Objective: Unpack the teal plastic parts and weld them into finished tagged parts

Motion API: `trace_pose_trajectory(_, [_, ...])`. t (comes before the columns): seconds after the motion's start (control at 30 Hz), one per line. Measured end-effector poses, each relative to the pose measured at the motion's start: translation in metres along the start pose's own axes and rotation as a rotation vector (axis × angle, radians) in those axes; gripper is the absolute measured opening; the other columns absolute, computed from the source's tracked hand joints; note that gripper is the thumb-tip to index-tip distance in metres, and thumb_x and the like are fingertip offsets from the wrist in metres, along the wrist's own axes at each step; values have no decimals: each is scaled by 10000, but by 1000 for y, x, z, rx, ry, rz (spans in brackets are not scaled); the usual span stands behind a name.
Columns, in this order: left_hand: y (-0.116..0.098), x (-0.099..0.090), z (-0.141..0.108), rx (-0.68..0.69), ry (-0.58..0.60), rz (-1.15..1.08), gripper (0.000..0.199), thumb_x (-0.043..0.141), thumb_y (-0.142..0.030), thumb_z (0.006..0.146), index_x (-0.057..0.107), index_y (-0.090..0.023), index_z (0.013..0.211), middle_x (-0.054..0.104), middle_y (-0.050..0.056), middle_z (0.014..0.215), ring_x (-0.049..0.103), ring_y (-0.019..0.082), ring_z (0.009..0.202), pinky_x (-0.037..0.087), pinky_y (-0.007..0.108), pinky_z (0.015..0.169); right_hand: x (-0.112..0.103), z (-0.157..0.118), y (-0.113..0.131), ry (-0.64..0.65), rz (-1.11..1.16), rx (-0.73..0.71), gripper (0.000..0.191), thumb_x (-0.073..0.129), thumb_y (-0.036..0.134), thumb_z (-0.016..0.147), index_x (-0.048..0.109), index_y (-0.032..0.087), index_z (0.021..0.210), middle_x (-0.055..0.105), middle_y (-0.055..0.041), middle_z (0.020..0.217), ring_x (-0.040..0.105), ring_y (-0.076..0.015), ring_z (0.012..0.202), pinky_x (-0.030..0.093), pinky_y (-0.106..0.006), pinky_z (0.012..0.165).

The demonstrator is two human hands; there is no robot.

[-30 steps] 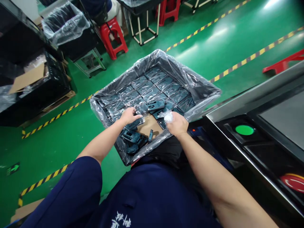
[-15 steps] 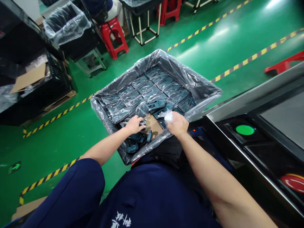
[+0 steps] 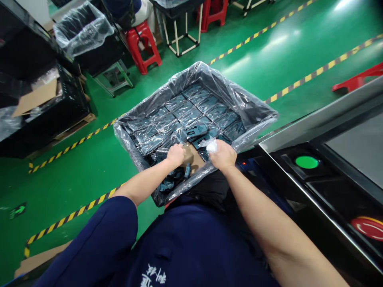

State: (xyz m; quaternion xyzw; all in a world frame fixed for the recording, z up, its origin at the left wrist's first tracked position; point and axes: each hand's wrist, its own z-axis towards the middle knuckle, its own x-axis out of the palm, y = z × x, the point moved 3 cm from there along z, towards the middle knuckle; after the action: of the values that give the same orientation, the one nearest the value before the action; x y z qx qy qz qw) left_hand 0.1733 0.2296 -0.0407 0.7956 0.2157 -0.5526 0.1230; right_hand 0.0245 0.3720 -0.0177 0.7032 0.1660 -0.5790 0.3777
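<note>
My left hand [image 3: 176,155] is closed, knuckles up, over the near part of a black crate [image 3: 254,103] lined with clear plastic film. What its fingers grip is hidden; shiny clear plastic shows just beyond them. My right hand [image 3: 223,154] is closed round a crumpled clear plastic bag [image 3: 212,146] by the crate's near right side. Rows of dark blue-green moulded parts in clear bags [image 3: 191,113] fill the far part of the crate. Between my hands lie a loose part [image 3: 196,131] and a bare cardboard sheet [image 3: 194,157]. A small part [image 3: 187,170] and several others lie below my left hand.
At right stands a machine with a green button [image 3: 306,162] and a red button [image 3: 369,228]. Red stools [image 3: 143,46], a seated person, and a plastic-lined bin [image 3: 83,32] are beyond the crate. Striped tape [image 3: 317,71] marks the green floor.
My left hand has turned over, closed and shifted slightly right and up, from fingers curled beside a bagged part. My right hand stays almost in place with the crumpled bag.
</note>
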Motion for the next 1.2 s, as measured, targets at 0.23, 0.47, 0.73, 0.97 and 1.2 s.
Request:
trace_pose_trajectory(0.23, [3,-9,3,-22,56,8,321,426,-192,936,662,-148,1148,620,138,1066,590,263,1020,481,346,834,0,0,0,-7,4,-10,224,531,324,821,619,202,987,689,-94,997,634,-263,920,437,-330,762])
trace_pose_trajectory(0.47, [0,-7,13,-32,94,-15,233,499,-109,873,726,-98,923,635,156,1024,623,259,1019,493,312,852,0,0,-1,-16,3,-13,211,538,319,811,617,208,972,691,-87,993,639,-258,914,434,-329,747])
trace_pose_trajectory(0.73, [26,-9,-2,-52,-90,-106,233,467,-153,901,689,-160,971,605,102,1120,618,183,932,489,281,825,1,1,-1,5,2,-4,232,561,309,802,617,204,1000,689,-89,1010,634,-250,927,436,-320,763])
trace_pose_trajectory(0.97, [52,-13,7,-236,-325,-325,223,462,-228,921,683,-208,941,469,85,1416,648,184,949,501,327,840,1,1,-2,-8,3,-9,223,555,315,802,616,210,990,690,-86,1003,637,-254,925,436,-324,752])
trace_pose_trajectory(1.2, [50,-23,30,9,-202,-192,261,423,-141,906,662,-176,1004,571,96,1291,629,192,973,497,319,870,1,1,-1,-10,-6,-9,207,550,316,807,610,215,978,695,-75,999,640,-251,923,434,-322,752])
